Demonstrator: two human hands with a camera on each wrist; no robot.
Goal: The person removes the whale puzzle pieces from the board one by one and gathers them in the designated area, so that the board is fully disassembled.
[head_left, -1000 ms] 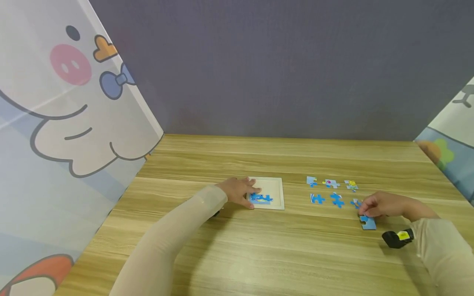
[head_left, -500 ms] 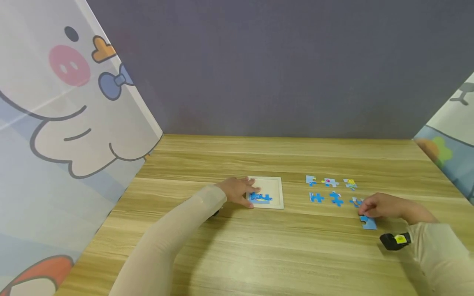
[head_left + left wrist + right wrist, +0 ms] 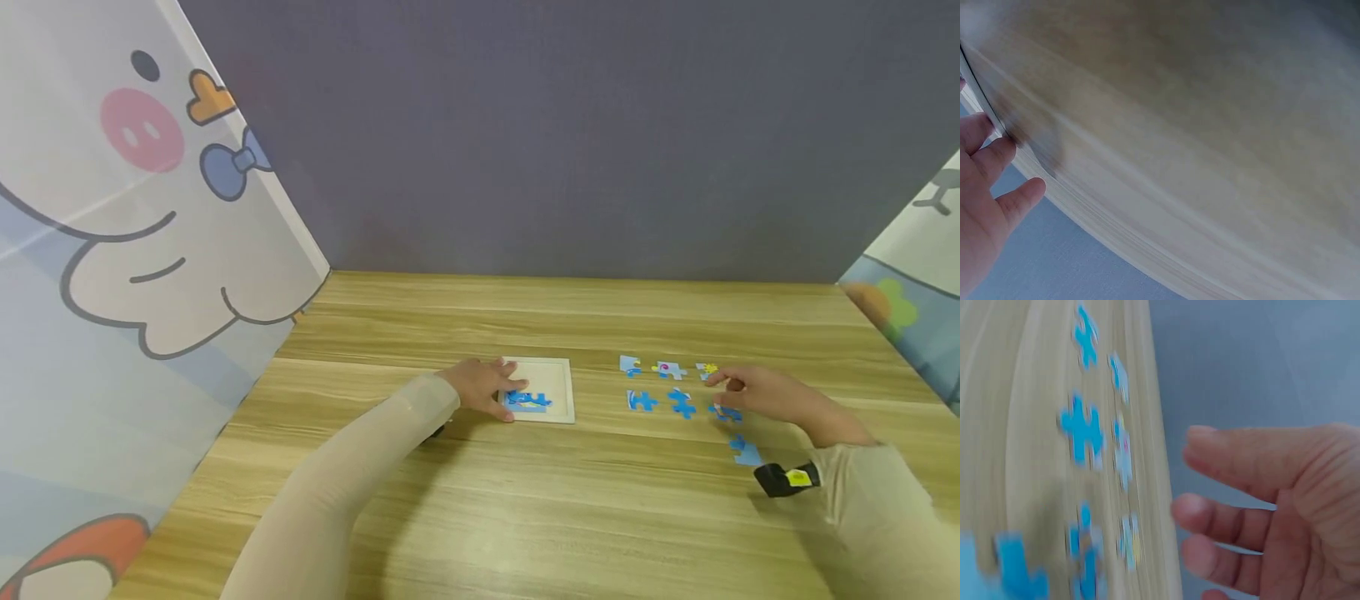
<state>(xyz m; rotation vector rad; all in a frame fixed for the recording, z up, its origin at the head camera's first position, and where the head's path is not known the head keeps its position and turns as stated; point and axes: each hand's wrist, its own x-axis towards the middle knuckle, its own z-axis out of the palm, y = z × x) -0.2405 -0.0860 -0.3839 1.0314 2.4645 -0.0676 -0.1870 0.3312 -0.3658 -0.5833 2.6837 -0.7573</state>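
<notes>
My left hand [image 3: 480,388] rests with spread fingers on the left side of a white puzzle tray [image 3: 572,392]. Joined blue puzzle pieces [image 3: 530,403] lie in the tray's lower left, partly behind the fingers. My right hand [image 3: 772,395] is above the loose pieces at the right, its fingertips near the yellow flower piece [image 3: 708,370]. In the right wrist view the right hand [image 3: 1285,506] has thumb and fingers apart, with nothing between them. A blue and white piece [image 3: 727,413] lies just below that hand, and a light-blue piece [image 3: 746,451] lies nearer the person.
Between the tray and the right hand lie more loose pieces: a pale blue one [image 3: 630,365], one with a pink swirl [image 3: 670,370] and two blue ones, left [image 3: 641,402] and right [image 3: 682,403]. A grey panel [image 3: 585,150] stands behind the wooden table [image 3: 525,517].
My right hand has left the light-blue piece at the lower right and moved away from the person, toward the yellow flower piece. The left hand has stayed on the tray.
</notes>
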